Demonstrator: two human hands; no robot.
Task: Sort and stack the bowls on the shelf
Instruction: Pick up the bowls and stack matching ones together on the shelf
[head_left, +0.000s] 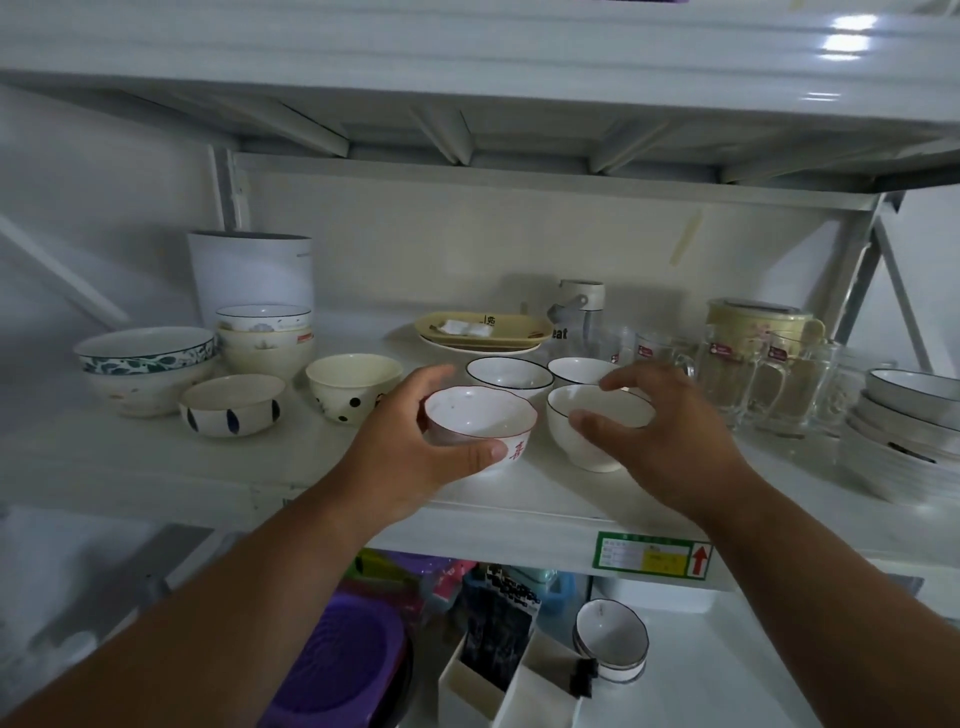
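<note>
My left hand (415, 441) grips a small white bowl with red characters (480, 422), fingers curled round it, at the shelf (311, 467) front; right hand (670, 431) spread over the black-rimmed white bowl (597, 423) alongside, thumb touching its near side, grip unclear.

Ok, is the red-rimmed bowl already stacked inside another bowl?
No, the left hand grips the red-rimmed bowl on its own, beside the black-rimmed bowl under the right hand.

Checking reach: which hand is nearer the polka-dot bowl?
Left. The left hand grips the red-rimmed bowl just right of the polka-dot bowl; the right hand is farther right, round the black-rimmed bowl.
</note>
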